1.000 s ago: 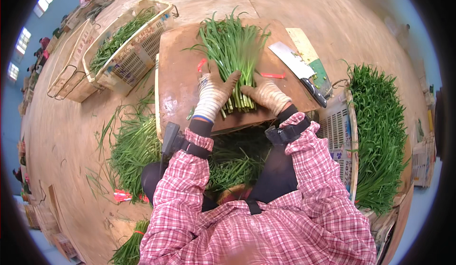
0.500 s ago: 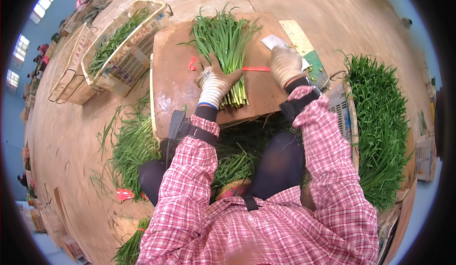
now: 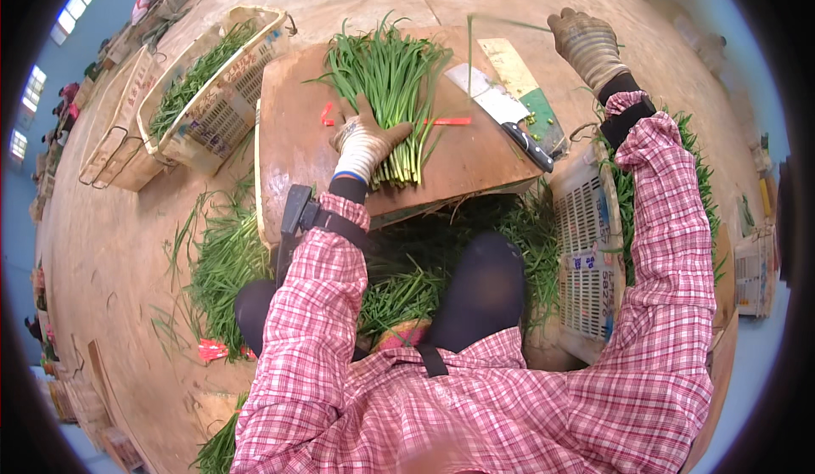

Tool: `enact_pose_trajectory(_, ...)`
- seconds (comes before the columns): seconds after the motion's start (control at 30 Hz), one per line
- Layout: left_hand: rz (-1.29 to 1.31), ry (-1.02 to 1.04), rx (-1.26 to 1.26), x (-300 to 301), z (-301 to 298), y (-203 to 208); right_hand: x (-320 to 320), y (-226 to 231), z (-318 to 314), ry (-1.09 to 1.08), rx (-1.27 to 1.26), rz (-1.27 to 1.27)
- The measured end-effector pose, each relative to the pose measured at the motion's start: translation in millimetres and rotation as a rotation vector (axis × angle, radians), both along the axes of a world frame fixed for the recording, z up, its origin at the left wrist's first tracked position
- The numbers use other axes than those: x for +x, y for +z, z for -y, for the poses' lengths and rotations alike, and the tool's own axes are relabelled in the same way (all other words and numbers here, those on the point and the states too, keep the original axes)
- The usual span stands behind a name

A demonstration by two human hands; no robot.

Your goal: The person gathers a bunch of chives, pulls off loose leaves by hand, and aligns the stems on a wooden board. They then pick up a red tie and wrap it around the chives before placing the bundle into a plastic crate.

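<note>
A bundle of green chives lies on a brown board, leafy ends away from me and pale cut ends toward me. My left hand, in a striped work glove, grips the bundle near its lower stalks, thumb across them. A red tie strip runs under the bundle, its other end showing to the left. My right hand, also gloved, is raised beyond the board's far right, closed on a long bent chive leaf. A knife with a black handle rests on the board's right side, nobody holding it.
Right of the board stands a white crate beside heaped greens, partly behind my right arm. Two pale crates stand at the left, one holding greens. Loose chives lie left of my legs. Several people are far off at the left.
My right hand has left the knife on the board and swung up and to the right, now with a chive leaf. My left hand stays on the bundle.
</note>
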State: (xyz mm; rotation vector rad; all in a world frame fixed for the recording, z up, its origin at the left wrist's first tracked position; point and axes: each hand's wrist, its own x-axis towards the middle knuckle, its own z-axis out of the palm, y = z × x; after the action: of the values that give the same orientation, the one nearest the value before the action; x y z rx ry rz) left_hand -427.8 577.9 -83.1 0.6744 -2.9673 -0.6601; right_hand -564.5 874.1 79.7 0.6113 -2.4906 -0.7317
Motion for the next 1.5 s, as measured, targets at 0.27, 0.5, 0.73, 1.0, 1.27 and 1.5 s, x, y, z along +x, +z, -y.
enact_pose_trajectory(0.27, -0.018, -0.059, 0.145, -7.6, 22.5, -7.3, 9.2, 42.2, -31.3, 0.46, -0.113, -0.381)
enact_pose_trajectory(0.5, -0.867, -0.384, 0.348, 88.8, 3.4, 114.1, 125.1, 74.6, -31.8, 1.088, -0.651, -0.005)
enact_pose_trajectory(0.73, -0.494, -0.592, 1.317, 219.5, -33.1, 78.5, 194.7, -40.8, 18.6, 1.074, -0.286, 0.328)
enact_pose_trajectory(1.0, 0.674, -0.6, -0.077, 249.6, -1.2, 22.0, 109.5, -126.9, 98.1, -0.182, -1.236, 0.933)
enact_pose_trajectory(1.27, -0.476, -0.408, 0.111, 49.2, -3.9, 16.2, 39.9, -152.3, 128.6, -0.237, -1.044, 0.831)
enact_pose_trajectory(1.5, -0.23, -0.402, -0.254, 21.9, -40.8, -14.7, 116.6, -140.4, 82.6, 0.406, -1.905, 1.02)
